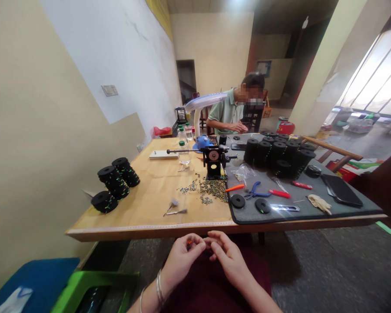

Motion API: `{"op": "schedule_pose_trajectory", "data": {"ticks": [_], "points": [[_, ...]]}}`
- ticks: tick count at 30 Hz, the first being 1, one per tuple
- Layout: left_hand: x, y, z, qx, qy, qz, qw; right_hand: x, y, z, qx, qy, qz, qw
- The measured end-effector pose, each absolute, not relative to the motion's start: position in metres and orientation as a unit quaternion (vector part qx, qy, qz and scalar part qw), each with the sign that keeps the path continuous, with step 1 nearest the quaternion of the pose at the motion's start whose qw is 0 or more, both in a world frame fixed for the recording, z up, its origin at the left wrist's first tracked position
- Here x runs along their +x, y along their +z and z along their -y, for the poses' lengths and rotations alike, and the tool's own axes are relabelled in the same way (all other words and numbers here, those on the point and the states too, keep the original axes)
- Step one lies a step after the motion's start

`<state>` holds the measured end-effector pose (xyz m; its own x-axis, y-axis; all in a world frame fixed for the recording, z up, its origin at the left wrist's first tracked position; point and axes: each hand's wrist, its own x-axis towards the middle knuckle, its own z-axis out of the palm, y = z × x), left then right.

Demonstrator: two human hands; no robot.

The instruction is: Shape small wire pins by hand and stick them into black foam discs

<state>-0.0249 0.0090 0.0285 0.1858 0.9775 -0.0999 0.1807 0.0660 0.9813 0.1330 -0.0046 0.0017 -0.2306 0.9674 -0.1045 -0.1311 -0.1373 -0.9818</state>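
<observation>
In front of the table's near edge, both my hands are held low over my lap. My left hand (pixel 185 255) is closed, and a small orange-red piece (pixel 189 242) shows inside the curl of its fingers; its kind is too small to make out. Close against the left fingertips, my right hand (pixel 227 255) has its thumb and fingers bent together in a pinch. Whatever lies between those fingertips is hidden. On the wooden table (pixel 143 213) beyond, small tools (pixel 177 212) with metal ends lie near a scattered pile of tiny parts (pixel 213 189).
A black hand-cranked winder (pixel 213 158) stands mid-table beside a lamp (pixel 198 119) and bottles (pixel 183 153). Black spools are stacked left (pixel 114 180) and right (pixel 276 152). Pliers (pixel 256 191) lie on a grey mat (pixel 247 217). Another person (pixel 228 113) sits opposite. A green stool (pixel 68 291) stands lower left.
</observation>
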Motion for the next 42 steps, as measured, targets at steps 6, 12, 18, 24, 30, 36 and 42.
{"op": "schedule_pose_trajectory", "data": {"ticks": [6,12,18,24,30,36,42], "points": [[-0.024,0.03,-0.004,0.59,0.387,-0.523,0.478,0.12,0.011,0.001,-0.404,0.67,0.487,0.389],[-0.049,0.036,-0.016,0.651,0.363,-0.553,0.372,0.117,0.0,0.005,-0.443,0.613,0.523,0.393],[-0.145,0.05,-0.073,0.676,0.244,-0.693,0.058,0.121,-0.012,0.001,-0.442,0.637,0.478,0.413],[-0.175,0.043,-0.109,0.7,0.17,-0.693,0.034,0.122,-0.016,0.001,-0.443,0.656,0.439,0.425],[-0.111,0.051,-0.08,0.763,0.22,-0.607,-0.034,0.123,-0.015,0.001,-0.456,0.666,0.415,0.421],[-0.067,0.027,-0.085,0.78,0.208,-0.588,0.052,0.126,-0.015,0.004,-0.447,0.67,0.405,0.434],[-0.065,0.018,-0.078,0.76,0.27,-0.572,0.15,0.13,-0.017,0.006,-0.438,0.673,0.385,0.455]]}}
